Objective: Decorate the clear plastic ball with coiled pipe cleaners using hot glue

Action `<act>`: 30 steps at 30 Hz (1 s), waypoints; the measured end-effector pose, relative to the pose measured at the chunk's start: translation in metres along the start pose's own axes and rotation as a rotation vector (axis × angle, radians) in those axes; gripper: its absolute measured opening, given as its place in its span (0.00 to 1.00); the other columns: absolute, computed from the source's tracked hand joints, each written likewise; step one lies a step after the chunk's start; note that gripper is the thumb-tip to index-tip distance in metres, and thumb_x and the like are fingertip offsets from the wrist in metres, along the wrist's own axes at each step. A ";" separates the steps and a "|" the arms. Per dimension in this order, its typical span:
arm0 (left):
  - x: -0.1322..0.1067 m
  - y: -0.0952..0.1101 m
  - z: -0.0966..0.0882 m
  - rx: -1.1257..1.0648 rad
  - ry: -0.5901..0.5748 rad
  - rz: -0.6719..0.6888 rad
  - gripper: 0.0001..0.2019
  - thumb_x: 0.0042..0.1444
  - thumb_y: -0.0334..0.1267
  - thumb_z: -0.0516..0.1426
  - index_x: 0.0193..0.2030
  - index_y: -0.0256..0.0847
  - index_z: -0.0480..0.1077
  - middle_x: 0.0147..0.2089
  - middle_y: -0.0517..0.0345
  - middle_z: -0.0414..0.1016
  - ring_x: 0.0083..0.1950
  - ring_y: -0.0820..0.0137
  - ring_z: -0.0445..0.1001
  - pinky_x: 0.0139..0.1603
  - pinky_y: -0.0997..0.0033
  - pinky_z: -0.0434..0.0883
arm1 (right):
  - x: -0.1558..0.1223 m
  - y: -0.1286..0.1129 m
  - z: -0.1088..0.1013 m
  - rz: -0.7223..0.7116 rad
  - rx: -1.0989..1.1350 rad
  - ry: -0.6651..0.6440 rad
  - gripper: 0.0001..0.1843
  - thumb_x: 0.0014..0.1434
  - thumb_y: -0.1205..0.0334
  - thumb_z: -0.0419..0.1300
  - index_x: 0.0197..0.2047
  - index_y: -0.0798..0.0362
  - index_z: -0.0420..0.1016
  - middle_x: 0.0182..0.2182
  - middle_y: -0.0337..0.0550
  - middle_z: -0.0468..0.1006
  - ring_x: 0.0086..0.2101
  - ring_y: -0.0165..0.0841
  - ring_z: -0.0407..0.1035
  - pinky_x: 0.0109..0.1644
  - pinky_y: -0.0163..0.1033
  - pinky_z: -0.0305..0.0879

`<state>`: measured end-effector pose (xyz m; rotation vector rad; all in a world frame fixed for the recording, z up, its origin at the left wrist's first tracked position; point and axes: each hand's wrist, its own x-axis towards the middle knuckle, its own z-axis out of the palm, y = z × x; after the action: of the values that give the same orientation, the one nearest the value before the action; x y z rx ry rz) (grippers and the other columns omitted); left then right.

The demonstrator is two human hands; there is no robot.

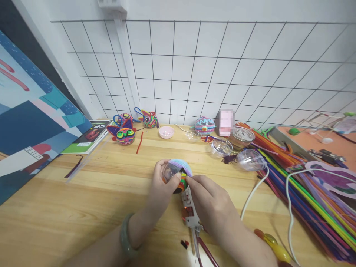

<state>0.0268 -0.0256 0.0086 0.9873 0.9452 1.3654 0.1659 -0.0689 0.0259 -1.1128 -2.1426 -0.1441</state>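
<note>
My left hand [164, 185] is closed around a clear plastic ball [170, 171] partly covered in pale blue and lilac pipe cleaners. Striped multicoloured pipe cleaner [183, 181] in green, yellow, orange and black sits on its near side, under my left thumb. The fingertips of my right hand [213, 202] are pinched against the edge of this striped part. Just below the ball, beside my right hand, a white hot glue gun [189, 211] lies on the table with a small orange light showing. My fingers hide part of the ball.
Finished pipe-cleaner ornaments [125, 134] stand at the back left, near a pink bowl [166, 132]. Another decorated ball [205, 126] and clear half shells [221, 147] are at the back right. Bundled pipe cleaners [294, 196] and a white cable [289, 207] lie right.
</note>
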 end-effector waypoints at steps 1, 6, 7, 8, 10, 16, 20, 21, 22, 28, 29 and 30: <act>0.000 0.000 0.000 -0.001 -0.006 0.000 0.18 0.48 0.34 0.59 0.46 0.41 0.61 0.43 0.56 0.72 0.44 0.68 0.72 0.45 0.67 0.68 | 0.000 -0.001 0.000 0.006 0.001 0.003 0.15 0.63 0.74 0.47 0.49 0.60 0.71 0.34 0.53 0.77 0.35 0.36 0.74 0.34 0.38 0.73; 0.000 -0.001 -0.001 -0.038 -0.032 -0.015 0.17 0.49 0.34 0.59 0.46 0.40 0.60 0.42 0.56 0.71 0.43 0.69 0.71 0.45 0.68 0.68 | 0.006 -0.005 -0.004 0.040 0.015 0.000 0.14 0.62 0.74 0.49 0.46 0.59 0.72 0.33 0.53 0.76 0.35 0.36 0.74 0.35 0.38 0.73; 0.000 -0.001 -0.001 -0.052 -0.037 -0.020 0.17 0.49 0.34 0.59 0.46 0.40 0.60 0.42 0.56 0.71 0.43 0.69 0.71 0.45 0.68 0.68 | 0.007 -0.006 -0.005 0.041 0.015 -0.004 0.13 0.62 0.74 0.49 0.46 0.60 0.72 0.33 0.53 0.76 0.35 0.36 0.74 0.35 0.38 0.73; 0.000 -0.001 -0.001 -0.065 -0.044 -0.026 0.17 0.49 0.34 0.59 0.46 0.40 0.60 0.42 0.56 0.71 0.43 0.69 0.71 0.45 0.68 0.68 | 0.008 -0.007 -0.006 0.042 0.012 -0.008 0.13 0.62 0.74 0.50 0.45 0.60 0.73 0.33 0.53 0.76 0.34 0.36 0.74 0.35 0.38 0.73; 0.000 -0.001 -0.002 -0.085 -0.060 -0.041 0.18 0.49 0.34 0.59 0.46 0.41 0.60 0.42 0.56 0.71 0.42 0.69 0.71 0.44 0.68 0.68 | 0.009 -0.009 -0.008 0.042 -0.008 -0.010 0.12 0.62 0.72 0.50 0.44 0.59 0.73 0.32 0.53 0.76 0.33 0.36 0.74 0.34 0.38 0.73; 0.001 0.000 -0.003 -0.109 -0.086 -0.075 0.19 0.48 0.33 0.60 0.46 0.41 0.60 0.41 0.57 0.71 0.42 0.70 0.71 0.44 0.68 0.67 | 0.008 -0.010 -0.007 0.011 -0.133 0.013 0.10 0.63 0.69 0.52 0.42 0.60 0.74 0.32 0.52 0.77 0.32 0.36 0.73 0.32 0.38 0.72; 0.001 0.001 -0.003 -0.149 -0.111 -0.086 0.18 0.48 0.31 0.60 0.46 0.41 0.61 0.42 0.58 0.71 0.43 0.71 0.70 0.44 0.70 0.67 | 0.005 -0.007 -0.004 0.000 -0.174 -0.002 0.10 0.63 0.70 0.52 0.42 0.61 0.74 0.32 0.53 0.77 0.32 0.37 0.73 0.31 0.38 0.71; 0.001 0.002 -0.003 -0.173 -0.116 -0.089 0.18 0.48 0.32 0.61 0.46 0.41 0.61 0.42 0.58 0.71 0.43 0.71 0.70 0.45 0.70 0.67 | 0.005 -0.007 -0.004 -0.003 -0.182 0.006 0.10 0.63 0.70 0.52 0.42 0.61 0.74 0.32 0.53 0.77 0.32 0.38 0.73 0.30 0.39 0.71; 0.001 0.003 -0.002 -0.204 -0.120 -0.099 0.18 0.49 0.34 0.61 0.45 0.41 0.62 0.42 0.58 0.71 0.43 0.70 0.71 0.44 0.70 0.67 | 0.005 -0.006 -0.004 -0.008 -0.187 0.015 0.10 0.63 0.69 0.52 0.42 0.62 0.74 0.32 0.53 0.77 0.31 0.38 0.73 0.30 0.39 0.70; 0.000 0.007 0.000 -0.295 -0.094 -0.150 0.19 0.48 0.46 0.63 0.43 0.41 0.63 0.40 0.57 0.72 0.40 0.70 0.71 0.41 0.70 0.67 | 0.006 -0.006 -0.005 -0.027 -0.180 0.027 0.10 0.63 0.69 0.53 0.43 0.63 0.75 0.31 0.53 0.77 0.31 0.37 0.73 0.29 0.39 0.71; 0.000 0.007 0.000 -0.283 -0.089 -0.136 0.19 0.47 0.45 0.63 0.43 0.41 0.63 0.40 0.58 0.72 0.40 0.71 0.71 0.41 0.71 0.67 | 0.006 -0.006 -0.004 -0.026 -0.181 0.023 0.10 0.63 0.69 0.53 0.43 0.63 0.75 0.31 0.53 0.77 0.31 0.37 0.72 0.30 0.38 0.71; 0.000 0.006 0.000 -0.266 -0.087 -0.124 0.19 0.47 0.44 0.64 0.43 0.41 0.63 0.39 0.58 0.72 0.40 0.71 0.71 0.41 0.71 0.67 | 0.006 -0.006 -0.004 -0.024 -0.183 0.019 0.11 0.63 0.69 0.52 0.43 0.62 0.75 0.32 0.53 0.77 0.31 0.37 0.72 0.30 0.38 0.71</act>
<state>0.0249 -0.0253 0.0138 0.7674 0.7259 1.2946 0.1611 -0.0704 0.0338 -1.1836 -2.1602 -0.3663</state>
